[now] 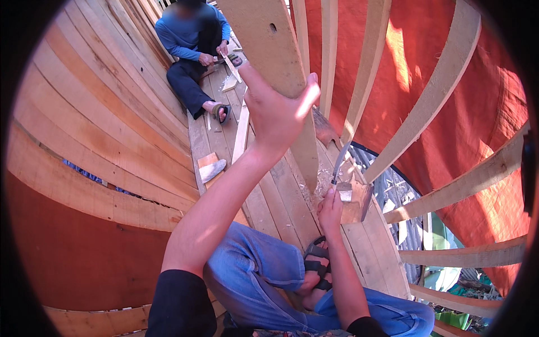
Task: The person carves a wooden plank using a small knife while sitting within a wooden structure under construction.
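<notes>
A wide wooden board (269, 33) stands tilted in front of me, its lower end near the plank floor. My left hand (281, 109) grips across it, thumb at the right edge and fingers at the left edge; the fingertips are partly hidden. My right hand (330, 209) is closed round the handle of a long knife (340, 160), whose curved blade points up and away, to the right of the board. Wood shavings (323, 182) lie beside the board's lower end. Close to the right hand are a flat brown wooden piece (352, 210) and a dark blade-like edge (367, 203).
Curved wooden ribs (432, 95) rise on the right before a red-orange tarp (410, 62). Planking (106, 106) walls the left. A person in blue (191, 39) sits ahead, holding a wood strip (230, 66). A pale, pointed block (212, 170) lies on the plank floor (269, 194).
</notes>
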The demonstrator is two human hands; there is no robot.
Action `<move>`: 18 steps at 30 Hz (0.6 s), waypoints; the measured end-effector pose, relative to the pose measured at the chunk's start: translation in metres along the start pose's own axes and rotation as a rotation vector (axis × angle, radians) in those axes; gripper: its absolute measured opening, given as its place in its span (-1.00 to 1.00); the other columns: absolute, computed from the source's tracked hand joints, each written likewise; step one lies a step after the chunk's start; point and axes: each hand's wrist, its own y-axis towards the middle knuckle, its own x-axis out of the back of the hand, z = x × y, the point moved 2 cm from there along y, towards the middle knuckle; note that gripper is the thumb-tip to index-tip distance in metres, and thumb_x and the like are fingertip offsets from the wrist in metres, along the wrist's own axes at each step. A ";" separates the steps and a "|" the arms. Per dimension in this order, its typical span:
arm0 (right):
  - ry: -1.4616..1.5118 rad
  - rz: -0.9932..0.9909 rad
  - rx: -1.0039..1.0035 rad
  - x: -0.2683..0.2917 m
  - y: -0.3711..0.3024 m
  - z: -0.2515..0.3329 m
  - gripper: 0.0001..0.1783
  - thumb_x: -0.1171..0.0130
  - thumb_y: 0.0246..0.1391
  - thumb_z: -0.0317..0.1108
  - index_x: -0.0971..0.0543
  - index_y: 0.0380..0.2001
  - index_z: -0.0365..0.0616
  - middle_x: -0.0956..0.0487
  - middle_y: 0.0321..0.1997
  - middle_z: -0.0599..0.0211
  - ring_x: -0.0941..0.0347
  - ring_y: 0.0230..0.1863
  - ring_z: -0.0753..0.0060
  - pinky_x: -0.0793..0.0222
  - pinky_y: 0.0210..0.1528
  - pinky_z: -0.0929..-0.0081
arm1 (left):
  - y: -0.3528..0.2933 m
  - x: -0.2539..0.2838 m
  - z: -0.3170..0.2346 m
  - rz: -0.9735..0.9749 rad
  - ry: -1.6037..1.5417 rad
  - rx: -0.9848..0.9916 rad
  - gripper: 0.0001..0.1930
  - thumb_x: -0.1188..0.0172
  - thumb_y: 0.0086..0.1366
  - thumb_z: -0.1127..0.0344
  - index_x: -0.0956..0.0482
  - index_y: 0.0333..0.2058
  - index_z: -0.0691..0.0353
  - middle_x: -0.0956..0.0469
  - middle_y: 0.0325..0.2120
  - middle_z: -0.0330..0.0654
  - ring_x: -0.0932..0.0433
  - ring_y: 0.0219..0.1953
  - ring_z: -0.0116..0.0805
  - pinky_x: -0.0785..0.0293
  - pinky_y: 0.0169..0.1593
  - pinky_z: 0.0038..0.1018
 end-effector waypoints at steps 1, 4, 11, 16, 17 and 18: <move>0.104 0.002 -0.058 0.003 -0.001 0.004 -0.54 0.26 0.36 -0.11 -0.42 -0.26 -0.35 -0.48 -0.56 -0.06 -0.44 -0.48 -0.19 -0.33 -0.38 0.07 | -0.001 0.000 0.001 0.000 0.005 0.000 -0.42 -0.40 0.00 0.34 -0.16 -0.18 0.40 -0.48 -0.37 0.09 -0.57 -0.36 -0.07 -0.48 -0.29 -0.27; -0.100 -0.068 0.099 -0.004 0.000 -0.032 -0.56 0.24 0.34 -0.13 -0.43 -0.24 -0.36 -0.52 -0.50 -0.19 -0.47 -0.40 -0.30 -0.33 -0.33 -0.05 | -0.001 -0.004 -0.001 -0.003 -0.034 0.032 -0.41 -0.41 0.01 0.23 -0.18 -0.19 0.36 -0.43 -0.35 -0.02 -0.50 -0.30 -0.24 -0.43 -0.26 -0.34; -0.328 0.029 0.023 -0.014 -0.007 -0.064 -0.52 0.24 0.33 -0.10 -0.47 -0.26 -0.37 -0.56 -0.41 -0.22 -0.48 -0.31 -0.35 -0.30 -0.26 -0.13 | -0.004 -0.003 -0.003 0.031 -0.002 0.039 -0.44 -0.40 0.01 0.33 -0.18 -0.20 0.39 -0.46 -0.37 0.06 -0.54 -0.35 -0.10 -0.44 -0.27 -0.27; 0.098 -0.059 0.009 -0.006 -0.005 -0.015 -0.43 0.23 0.33 -0.01 -0.46 -0.39 -0.39 -0.51 -0.58 -0.10 -0.46 -0.43 -0.19 -0.34 -0.31 0.06 | -0.003 0.000 0.007 -0.031 0.122 -0.049 -0.44 -0.41 -0.01 0.33 -0.18 -0.21 0.39 -0.45 -0.38 0.03 -0.53 -0.36 -0.13 -0.44 -0.29 -0.29; 0.133 -0.083 0.022 -0.007 -0.007 -0.017 -0.43 0.23 0.33 -0.01 -0.46 -0.41 -0.37 -0.50 -0.59 -0.09 -0.47 -0.45 -0.16 -0.34 -0.33 0.07 | -0.003 0.002 0.008 -0.032 0.117 -0.054 -0.44 -0.41 -0.01 0.33 -0.19 -0.21 0.39 -0.44 -0.39 0.02 -0.53 -0.36 -0.13 -0.44 -0.29 -0.29; -0.101 -0.057 0.020 -0.012 -0.007 -0.045 -0.45 0.24 0.34 -0.03 -0.45 -0.42 -0.36 -0.49 -0.61 -0.04 -0.46 -0.49 -0.08 -0.34 -0.36 0.11 | -0.002 -0.001 0.005 -0.025 0.063 -0.012 -0.44 -0.41 -0.01 0.33 -0.18 -0.21 0.39 -0.45 -0.38 0.01 -0.53 -0.36 -0.13 -0.45 -0.28 -0.29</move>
